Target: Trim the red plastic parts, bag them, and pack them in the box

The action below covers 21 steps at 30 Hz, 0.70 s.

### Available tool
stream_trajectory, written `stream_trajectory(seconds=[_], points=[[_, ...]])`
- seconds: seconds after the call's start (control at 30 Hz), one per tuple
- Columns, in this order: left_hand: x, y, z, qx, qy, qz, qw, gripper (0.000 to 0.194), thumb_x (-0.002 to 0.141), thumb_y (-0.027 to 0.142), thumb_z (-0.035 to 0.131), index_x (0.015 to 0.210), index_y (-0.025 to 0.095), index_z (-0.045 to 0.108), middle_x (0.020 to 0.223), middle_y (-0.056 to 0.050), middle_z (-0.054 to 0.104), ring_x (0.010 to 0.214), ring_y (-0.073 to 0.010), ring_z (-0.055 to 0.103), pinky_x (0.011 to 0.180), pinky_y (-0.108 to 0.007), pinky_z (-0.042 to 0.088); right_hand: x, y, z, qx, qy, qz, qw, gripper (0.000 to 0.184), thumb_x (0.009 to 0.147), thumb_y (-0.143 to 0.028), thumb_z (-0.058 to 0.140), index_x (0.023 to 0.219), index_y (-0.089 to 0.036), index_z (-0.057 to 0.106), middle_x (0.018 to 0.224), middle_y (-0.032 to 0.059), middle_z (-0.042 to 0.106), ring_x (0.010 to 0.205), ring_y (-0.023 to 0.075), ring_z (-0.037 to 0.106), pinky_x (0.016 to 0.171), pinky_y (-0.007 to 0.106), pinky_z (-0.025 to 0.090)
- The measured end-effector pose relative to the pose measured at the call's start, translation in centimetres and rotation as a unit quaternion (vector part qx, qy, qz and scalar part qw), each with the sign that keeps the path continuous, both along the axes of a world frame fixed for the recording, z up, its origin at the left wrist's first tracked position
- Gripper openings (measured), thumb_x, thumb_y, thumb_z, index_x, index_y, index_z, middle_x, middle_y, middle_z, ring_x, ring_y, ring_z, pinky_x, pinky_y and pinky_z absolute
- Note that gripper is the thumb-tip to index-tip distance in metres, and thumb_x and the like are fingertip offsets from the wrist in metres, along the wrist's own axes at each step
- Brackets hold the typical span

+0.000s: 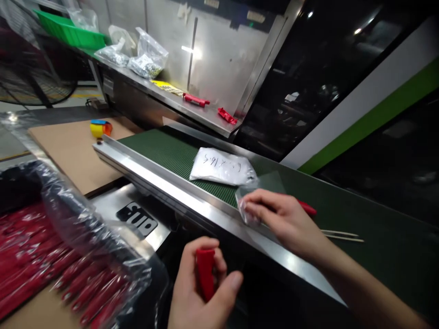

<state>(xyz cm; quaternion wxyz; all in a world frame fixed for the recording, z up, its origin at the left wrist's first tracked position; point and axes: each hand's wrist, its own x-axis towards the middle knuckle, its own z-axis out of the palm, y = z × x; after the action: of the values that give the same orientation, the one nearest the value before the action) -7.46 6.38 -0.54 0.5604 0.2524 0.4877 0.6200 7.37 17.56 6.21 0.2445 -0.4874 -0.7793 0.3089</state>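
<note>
My left hand (200, 285) is at the bottom centre, fingers and thumb closed round a short red plastic handle (205, 272). My right hand (279, 217) reaches over the steel rail (192, 194) of the green conveyor belt (164, 153) and pinches a small clear plastic bag (252, 198). A red-handled piece (306, 208) lies under that hand on the belt, and thin wooden sticks (339, 235) poke out to its right. A sealed white bag (222, 167) with handwriting rests on the belt just beyond.
A large clear bag of several red handles (55, 269) sits at the left on cardboard (72, 153). The back steel shelf (164, 98) carries red parts (195, 99), bags of hardware (146, 59) and a green bin (68, 29). A fan (30, 68) stands far left.
</note>
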Motion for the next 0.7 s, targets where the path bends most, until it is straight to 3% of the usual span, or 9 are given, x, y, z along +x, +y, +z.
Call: stream_trajectory(seconds=[0.07,0.17,0.3,0.37,0.47,0.57,0.6,0.7], points=[[0.2,0.3,0.7,0.011,-0.02,-0.028,0.999,0.045,0.07,0.032,0.08,0.105,0.025,0.053,0.081,0.002,0.063,0.069,-0.0104,0.057,0.065,-0.017,0.048,-0.9,-4.4,-0.6,-0.017,0.048,0.02,0.998,0.016,0.095,-0.024,0.053,0.095,-0.023,0.068,0.089,-0.0012,0.066,0.08,0.0104,0.063,0.072,0.02,0.05],[0.6,-0.3,-0.1,-0.001,-0.009,-0.069,0.998,0.041,0.075,0.033,0.075,0.106,0.023,0.05,0.083,0.0,0.063,0.073,-0.0126,0.06,0.062,-0.018,0.047,-1.1,-8.5,-2.5,-0.025,0.1,0.0,0.995,0.018,0.096,-0.021,0.049,0.097,-0.025,0.067,0.095,-0.0019,0.067,0.085,0.0089,0.064,0.076,0.017,0.05],[0.7,-1.9,-2.4,-0.029,0.053,-0.092,0.994,0.031,0.082,0.031,0.067,0.105,0.023,0.048,0.085,0.0,0.061,0.077,-0.0143,0.06,0.064,-0.022,0.048,0.5,-10.9,-4.8,-0.044,0.1,-0.11,0.988,0.013,0.097,-0.027,0.052,0.098,-0.026,0.065,0.089,-0.0034,0.064,0.077,0.0075,0.061,0.069,0.015,0.048],[0.7,-2.5,-3.4,-0.028,0.112,-0.104,0.988,0.029,0.084,0.028,0.064,0.108,0.024,0.047,0.085,0.001,0.06,0.076,-0.0131,0.059,0.068,-0.023,0.049,1.3,-11.7,-5.3,-0.011,0.097,-0.157,0.983,0.014,0.097,-0.029,0.053,0.105,-0.027,0.063,0.095,-0.0018,0.061,0.083,0.0086,0.06,0.073,0.017,0.048],[0.8,-3.5,-4.4,0.026,0.228,-0.157,0.96,0.038,0.084,0.019,0.061,0.118,0.029,0.044,0.091,0.003,0.061,0.078,-0.0125,0.06,0.073,-0.024,0.049,1.8,-12.7,-5.0,0.013,0.082,-0.111,0.99,0.024,0.094,-0.025,0.057,0.118,-0.027,0.058,0.101,-0.0006,0.058,0.089,0.0096,0.057,0.076,0.018,0.048],[1.0,-4.3,-4.9,0.109,0.318,-0.22,0.916,0.059,0.08,0.007,0.057,0.128,0.035,0.039,0.1,0.003,0.062,0.085,-0.0134,0.06,0.077,-0.026,0.047,1.9,-13.5,-4.1,-0.058,0.069,0.02,0.996,0.015,0.092,-0.016,0.058,0.103,-0.025,0.063,0.088,-0.0043,0.061,0.075,0.0071,0.057,0.068,0.017,0.047],[1.0,-4.4,-5.1,0.115,0.334,-0.232,0.906,0.064,0.077,0.005,0.057,0.13,0.035,0.038,0.102,0.003,0.062,0.087,-0.014,0.06,0.079,-0.027,0.046,2.1,-13.8,-3.8,-0.061,0.07,0.027,0.995,0.012,0.092,-0.016,0.057,0.096,-0.025,0.064,0.084,-0.0053,0.062,0.072,0.0066,0.058,0.066,0.017,0.047],[0.9,-4.1,-5.4,0.055,0.328,-0.238,0.913,0.058,0.075,0.005,0.059,0.126,0.03,0.045,0.1,0.001,0.061,0.087,-0.0157,0.058,0.08,-0.029,0.044,3.6,-15.6,-3.4,0.039,0.071,-0.099,0.992,0.013,0.094,-0.019,0.057,0.095,-0.027,0.067,0.084,-0.006,0.067,0.071,0.0077,0.062,0.066,0.018,0.048]])
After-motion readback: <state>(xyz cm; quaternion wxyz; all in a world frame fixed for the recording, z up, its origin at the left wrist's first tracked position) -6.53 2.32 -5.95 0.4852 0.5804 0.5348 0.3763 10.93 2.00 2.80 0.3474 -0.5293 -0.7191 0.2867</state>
